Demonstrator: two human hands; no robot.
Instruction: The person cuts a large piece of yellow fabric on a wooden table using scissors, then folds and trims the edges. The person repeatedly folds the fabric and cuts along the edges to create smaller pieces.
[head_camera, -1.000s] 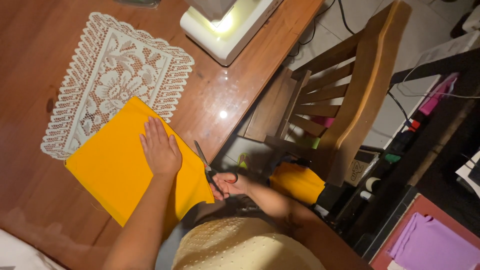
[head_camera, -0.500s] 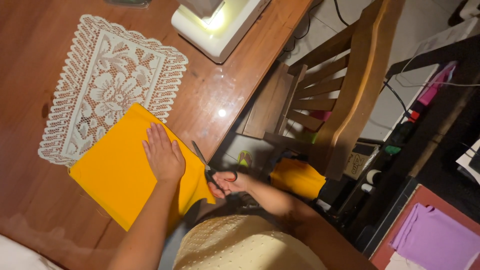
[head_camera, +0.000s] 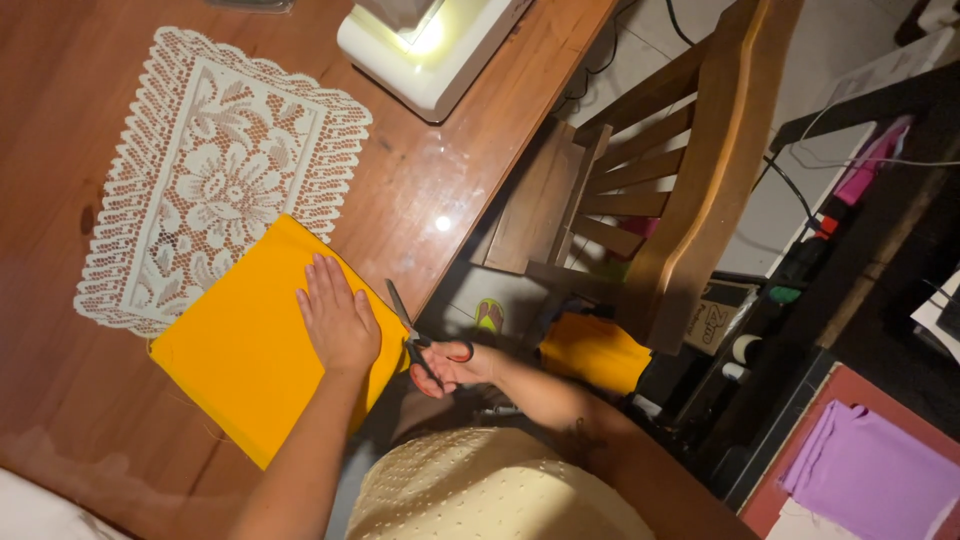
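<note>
Folded yellow cloth (head_camera: 245, 355), flat and smooth-edged, lying on the wooden table (head_camera: 60, 120) and partly over a lace mat (head_camera: 215, 175). Left hand (head_camera: 337, 322) pressed open on it; right hand (head_camera: 452, 368) closed around scissors (head_camera: 412, 335) at the cloth's edge.

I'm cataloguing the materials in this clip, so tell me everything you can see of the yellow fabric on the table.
The yellow fabric is a plain, matte, orange-yellow cloth, apparently folded into a flat, roughly square piece. It lies at an angle on the wooden table, near the edge by the person. One corner overlaps the white lace mat. The left hand presses flat on it, and the scissors, held by the right hand, meet its edge at the table's rim.
</note>
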